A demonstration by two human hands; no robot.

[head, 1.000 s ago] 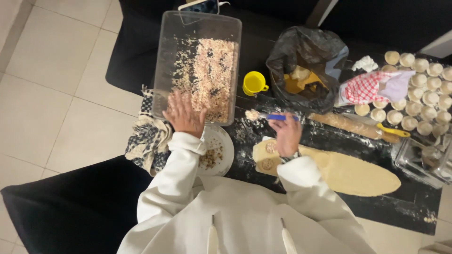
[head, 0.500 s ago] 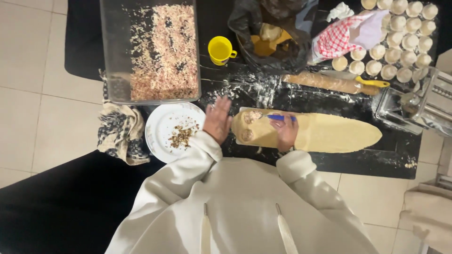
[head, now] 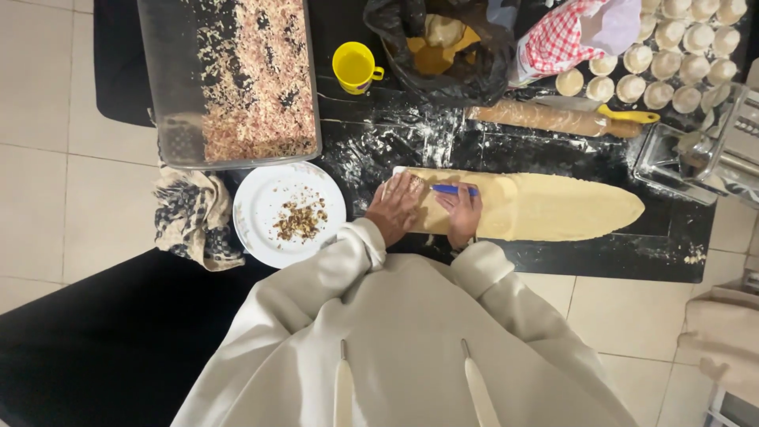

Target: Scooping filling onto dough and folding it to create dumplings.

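Note:
A long sheet of pale dough (head: 553, 207) lies on the floured black table (head: 617, 253). My left hand (head: 398, 207) presses flat on the sheet's left end, fingers spread. My right hand (head: 462, 212) rests on the dough beside it, gripping a blue-handled tool (head: 455, 190) that lies across the sheet. A white plate (head: 273, 213) with a small heap of chopped brown filling (head: 300, 223) sits just left of my left hand.
A clear tub of shredded mix (head: 253, 87) stands at the back left above a patterned cloth (head: 194, 221). A yellow cup (head: 354, 66), a black bag (head: 443, 47), a rolling pin (head: 553, 119), several dough rounds (head: 672, 55) and a metal pasta machine (head: 711, 150) line the back and right.
My left hand left the tub, came down to the dough's left end and now lies flat on it. My right hand stays on the dough with the blue tool.

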